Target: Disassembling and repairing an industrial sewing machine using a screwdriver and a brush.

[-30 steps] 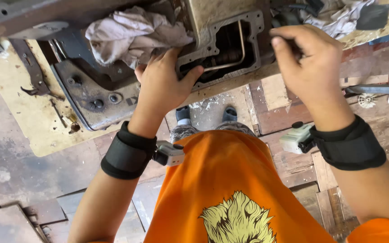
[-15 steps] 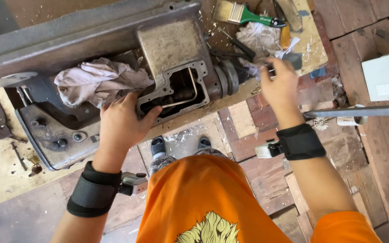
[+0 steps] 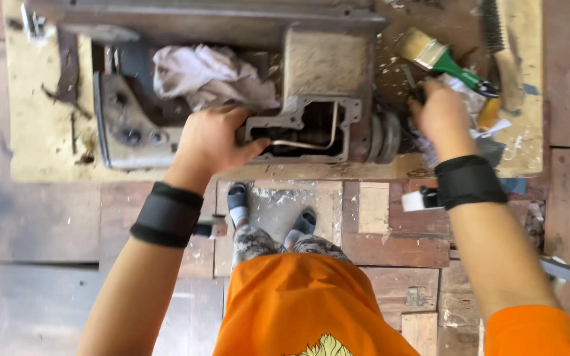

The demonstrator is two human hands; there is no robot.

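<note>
Lying tipped on the worn workbench (image 3: 34, 145), 1 grimy sewing-machine body (image 3: 311, 99) with its underside cavity open and a rag (image 3: 206, 76) stuffed in; left hand (image 3: 209, 142) clasps the casting, right hand (image 3: 440, 115) curled among scraps beside 1 green-handled brush (image 3: 440, 58), grip unclear; cleaning seemingly unfinished.

surface: worn, paint-flecked wooden workbench (image 3: 41, 142), over a patchwork plank floor (image 3: 54, 224)
centre: grey metal machine body (image 3: 328, 62) lying on its side, reaching to the near edge
left of centre: crumpled pale rag (image 3: 209, 76) on the machine
right far corner: green-handled paintbrush (image 3: 440, 58), wire brush (image 3: 499, 49)
right edge: scraps of paper (image 3: 473, 99)
left side: small metal bits (image 3: 70, 72)
</note>
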